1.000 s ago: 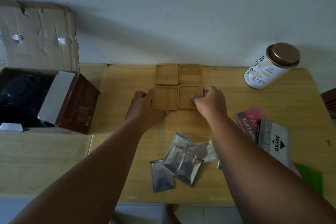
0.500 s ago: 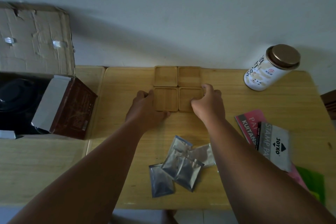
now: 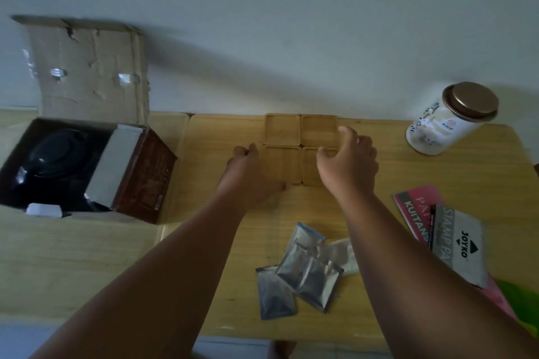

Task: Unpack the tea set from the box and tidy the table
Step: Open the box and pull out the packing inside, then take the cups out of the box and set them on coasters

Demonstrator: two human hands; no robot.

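Several square wooden coasters [image 3: 282, 129] lie in a two-by-two block at the far edge of the wooden table [image 3: 408, 172]. My left hand [image 3: 250, 175] rests against the left edge of the near-left coaster [image 3: 284, 165], thumb at its front corner. My right hand [image 3: 350, 160] hovers over the near-right coaster with fingers loosely curled and holds nothing. The open cardboard box [image 3: 87, 90] stands at the left, with a dark teapot [image 3: 55, 154] inside and a brown inner box [image 3: 145, 175] leaning at its right side.
Several silver foil sachets [image 3: 294, 271] lie near the table's front edge. A white jar with a bronze lid [image 3: 449, 119] stands at the back right. A pink receipt book [image 3: 414, 207] and a grey stamp pad pack [image 3: 458, 245] lie at the right.
My right hand has lifted off the near-right coaster and its fingers have spread. My left hand stays at the near-left coaster. The camera has tilted slightly.
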